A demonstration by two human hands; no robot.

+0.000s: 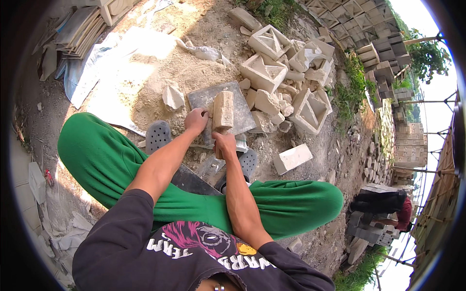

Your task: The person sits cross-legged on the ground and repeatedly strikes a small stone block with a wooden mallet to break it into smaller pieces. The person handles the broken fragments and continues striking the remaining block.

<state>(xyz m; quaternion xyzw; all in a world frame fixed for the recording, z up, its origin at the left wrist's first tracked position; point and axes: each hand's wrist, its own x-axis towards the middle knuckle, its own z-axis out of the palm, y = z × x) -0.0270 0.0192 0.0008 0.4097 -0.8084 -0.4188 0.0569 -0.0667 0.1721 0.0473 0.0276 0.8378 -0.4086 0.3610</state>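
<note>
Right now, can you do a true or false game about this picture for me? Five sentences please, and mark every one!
1. The right hand grips the handle of a wooden mallet. True.
2. The trousers are bright red. False: they are green.
3. A grey shoe with holes shows near the left forearm. True.
4. The loose white block sits on top of the dark board. False: it lies on the ground, to the right of the board.
5. The left hand is beside the mallet's head. True.
</note>
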